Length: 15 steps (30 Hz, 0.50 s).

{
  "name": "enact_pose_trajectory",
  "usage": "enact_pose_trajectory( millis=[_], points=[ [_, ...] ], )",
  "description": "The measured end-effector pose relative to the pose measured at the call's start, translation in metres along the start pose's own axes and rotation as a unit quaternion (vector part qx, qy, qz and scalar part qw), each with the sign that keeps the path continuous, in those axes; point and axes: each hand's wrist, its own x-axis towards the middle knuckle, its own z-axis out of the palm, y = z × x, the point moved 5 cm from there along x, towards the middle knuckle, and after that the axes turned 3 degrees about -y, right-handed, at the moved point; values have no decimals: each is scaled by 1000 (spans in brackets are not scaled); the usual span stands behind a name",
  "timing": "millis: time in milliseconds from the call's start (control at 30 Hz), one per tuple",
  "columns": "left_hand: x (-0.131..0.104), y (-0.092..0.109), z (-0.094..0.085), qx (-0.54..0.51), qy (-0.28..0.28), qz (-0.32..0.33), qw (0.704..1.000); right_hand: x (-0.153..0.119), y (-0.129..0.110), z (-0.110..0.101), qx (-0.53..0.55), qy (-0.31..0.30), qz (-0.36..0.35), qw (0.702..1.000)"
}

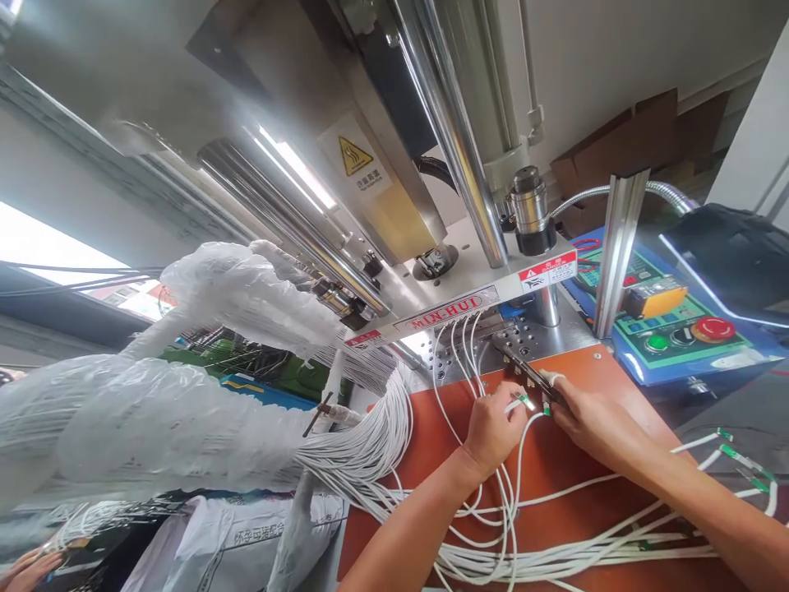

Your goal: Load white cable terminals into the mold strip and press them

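Note:
My left hand (495, 427) pinches the end of a white cable, where a small green-and-metal connector (526, 402) sticks out between the fingers. To its right, my right hand (567, 403) grips the near end of a dark metal bar (528, 370) that slopes up toward the press's metal bed. Small metal pieces sit along the bar. Another green connector (546, 409) on a white cable is just below the bar, beside my right hand. Both hands are above the orange-brown work surface (555, 469).
The press plate (456, 311) overhangs the metal bed (555, 339). White cables (486, 567) cross the front. At the left are wrapped cable bundles (154, 419); at the right, a control box (671, 329) with buttons. Another person's hand (30, 569) is at lower left.

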Motion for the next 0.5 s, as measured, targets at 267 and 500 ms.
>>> enact_pose_trajectory(
  millis=[267,500],
  points=[
    [3,3,3,-100,-23,29,994,1,2,0,1,-24,11,1000],
    [3,5,2,-131,-4,18,991,-1,0,-3,1,19,-9,1000]
  ],
)
